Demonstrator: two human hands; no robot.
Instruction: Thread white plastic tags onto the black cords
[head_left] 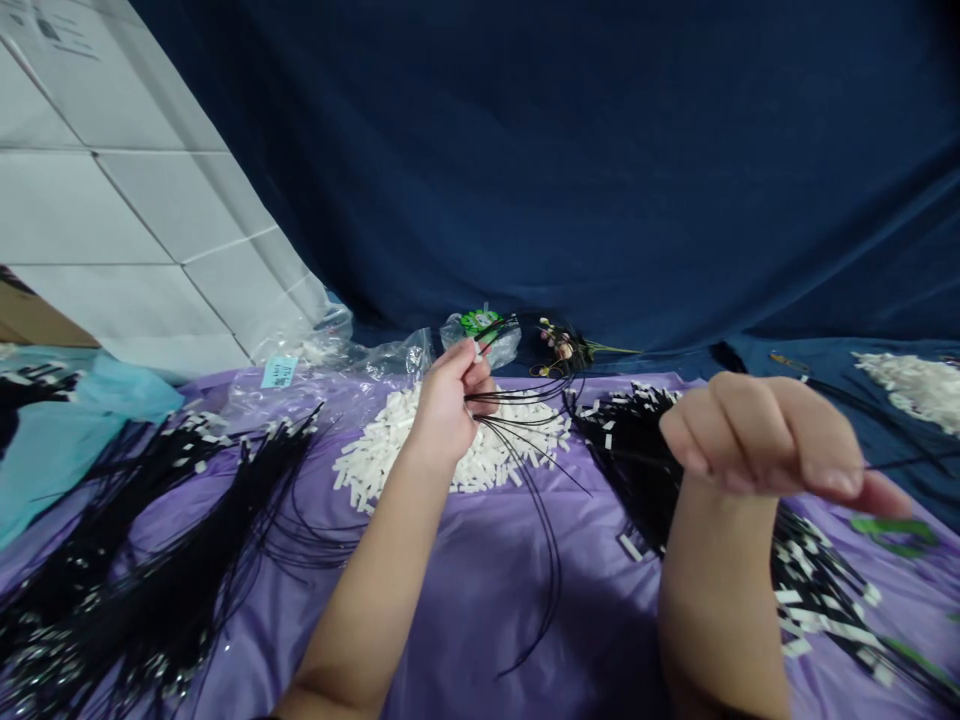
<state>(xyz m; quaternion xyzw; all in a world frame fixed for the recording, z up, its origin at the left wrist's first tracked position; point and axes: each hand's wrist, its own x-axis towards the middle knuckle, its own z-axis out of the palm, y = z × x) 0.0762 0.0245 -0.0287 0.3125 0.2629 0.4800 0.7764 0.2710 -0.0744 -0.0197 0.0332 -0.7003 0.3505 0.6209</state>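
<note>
Label [280, 372], pale blue, on clear plastic [397, 356] behind and left of the white pile [401, 440]: dark characters, too small for me to read. White panels [142, 205], farther left beyond the pile, bear dark print near the top, also illegible. Pile itself: small, flat, oblong white pieces, heaped on smooth purple cloth [480, 600]. Navy drape [570, 170] hangs in soft folds beyond it.

Left hand [452, 397], over the pile: fingers closed round several thin black cords [517, 396], which fan out to the right of the pile and droop in loops in front of it. Small white piece [478, 350] at the fingertips.

Right hand [765, 435], raised well right of the pile: fingers curled, thumb towards the index. A fine dark strand runs outward from the tips; whether I am pinching it, I cannot tell.

Left of the pile, a thick black cord bundle [251, 500], white bits at the far end, glinting at the near end. Right of it, another black bundle [637, 480].
</note>
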